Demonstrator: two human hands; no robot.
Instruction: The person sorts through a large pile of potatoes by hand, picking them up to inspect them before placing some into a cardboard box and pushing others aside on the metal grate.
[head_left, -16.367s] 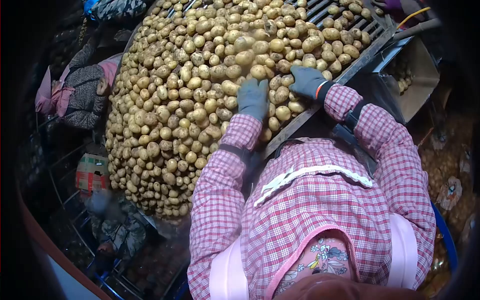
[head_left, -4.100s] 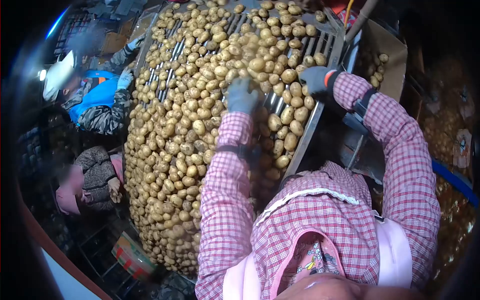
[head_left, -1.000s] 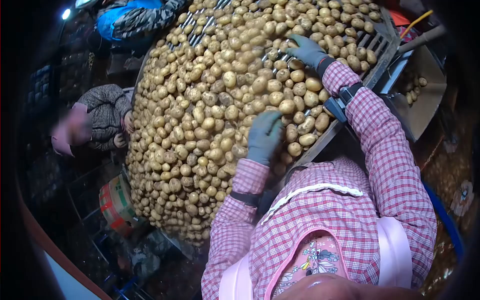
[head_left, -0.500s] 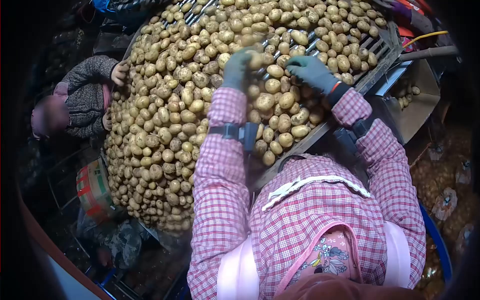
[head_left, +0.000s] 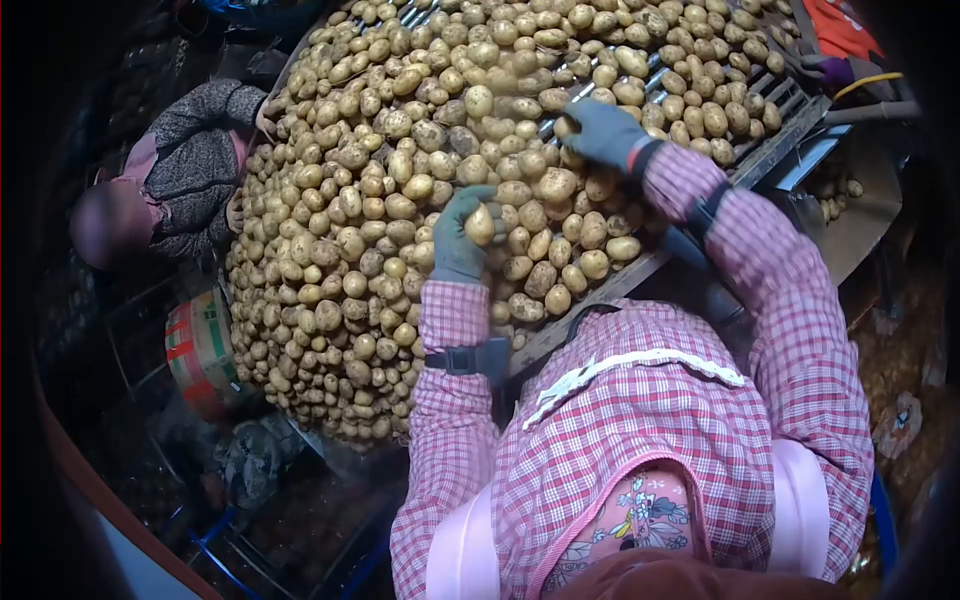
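My left hand point(head_left: 460, 240), in a grey-green glove, is closed around a potato point(head_left: 480, 226) just above the near part of the heap. Farther forward and to the right, my right hand point(head_left: 608, 133) wears the same kind of glove. Its fingertips curl around another potato point(head_left: 566, 127), which they partly hide. Beneath both hands spreads a big pile of soil-marked yellow potatoes point(head_left: 350, 240). Metal rollers point(head_left: 655, 85) show through gaps in the pile near my right hand.
At the left edge of the heap another person point(head_left: 195, 160) reaches both hands to the potatoes. A cardboard box point(head_left: 860, 215) with several potatoes stands at the right, beyond the wooden edge point(head_left: 780, 140). A red, green and tan container point(head_left: 198, 350) stands at the lower left.
My left hand has drawn back toward my body, now with a potato showing in its grip. My right hand has shifted slightly left and closed on a potato. The view has shifted slightly.
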